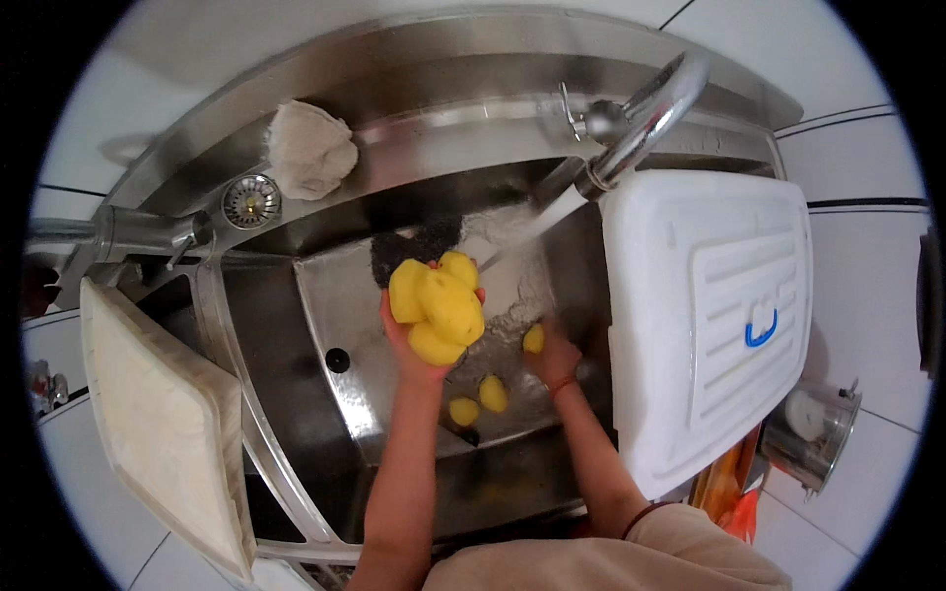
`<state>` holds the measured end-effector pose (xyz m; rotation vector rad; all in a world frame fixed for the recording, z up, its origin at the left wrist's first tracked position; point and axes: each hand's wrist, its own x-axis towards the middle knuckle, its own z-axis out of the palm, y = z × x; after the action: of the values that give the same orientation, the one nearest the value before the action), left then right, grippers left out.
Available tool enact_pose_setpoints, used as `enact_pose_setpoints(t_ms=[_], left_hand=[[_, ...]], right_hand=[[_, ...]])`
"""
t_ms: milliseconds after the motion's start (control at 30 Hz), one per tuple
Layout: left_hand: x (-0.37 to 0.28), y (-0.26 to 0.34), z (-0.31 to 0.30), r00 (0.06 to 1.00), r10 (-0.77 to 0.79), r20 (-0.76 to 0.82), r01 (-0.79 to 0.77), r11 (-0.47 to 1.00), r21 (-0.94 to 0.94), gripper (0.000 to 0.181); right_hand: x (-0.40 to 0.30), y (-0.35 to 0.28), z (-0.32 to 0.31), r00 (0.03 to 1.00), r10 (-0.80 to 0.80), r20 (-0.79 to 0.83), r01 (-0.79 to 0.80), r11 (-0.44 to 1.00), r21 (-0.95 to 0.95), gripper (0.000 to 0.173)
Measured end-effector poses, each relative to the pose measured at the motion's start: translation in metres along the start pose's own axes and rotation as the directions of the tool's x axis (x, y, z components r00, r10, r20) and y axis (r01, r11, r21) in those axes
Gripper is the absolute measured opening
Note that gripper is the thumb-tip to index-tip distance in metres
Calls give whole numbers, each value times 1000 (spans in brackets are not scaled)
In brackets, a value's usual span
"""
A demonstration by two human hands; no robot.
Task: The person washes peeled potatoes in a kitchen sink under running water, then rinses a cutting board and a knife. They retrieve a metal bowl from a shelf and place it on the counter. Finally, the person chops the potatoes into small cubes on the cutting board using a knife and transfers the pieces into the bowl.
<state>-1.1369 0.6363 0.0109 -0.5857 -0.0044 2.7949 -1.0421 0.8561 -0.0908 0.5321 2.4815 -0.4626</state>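
My left hand (pixel 423 371) is raised over the stainless steel sink (pixel 414 410) and cups a pile of several peeled yellow potatoes (pixel 447 310). Much of the palm is hidden beneath them. Lower in the basin, to the right, my right hand (pixel 558 360) has its fingers around another peeled potato (pixel 533 339); the fingers are blurred. Two more peeled pieces, a potato (pixel 493 394) and a smaller potato (pixel 464 411), lie on the basin floor between my forearms. Water runs from the chrome faucet (pixel 650 111) into the basin behind my hands.
A large white plastic lid (pixel 665 310) leans over the sink's right side. On the left stands a cream plastic tray (pixel 159 421). A cloth (pixel 312 151) and a drain strainer (pixel 251 201) rest on the back ledge. A metal pot (pixel 813 436) is at far right.
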Motion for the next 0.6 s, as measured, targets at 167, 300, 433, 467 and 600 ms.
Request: enact_pose_setpoints(t_ms=[167, 300, 433, 467, 600], left_hand=[[-14, 11, 7, 997, 37, 69, -41, 997, 66, 60], [-22, 19, 3, 994, 100, 39, -101, 994, 32, 61], [-34, 21, 10, 989, 141, 43, -141, 990, 3, 62], [-35, 21, 8, 987, 161, 14, -161, 987, 22, 61], [-33, 19, 2, 959, 271, -88, -255, 953, 161, 59]], right_hand=[[-8, -40, -4, 990, -115, 82, -31, 390, 920, 63], [8, -125, -76, 954, -297, 50, -114, -202, 973, 57], [23, -151, -113, 844, -535, 44, -303, -407, 862, 58], [20, -155, -118, 849, -526, 57, -309, -406, 860, 60], [-21, -178, -145, 897, -426, 118, -302, -394, 868, 62]])
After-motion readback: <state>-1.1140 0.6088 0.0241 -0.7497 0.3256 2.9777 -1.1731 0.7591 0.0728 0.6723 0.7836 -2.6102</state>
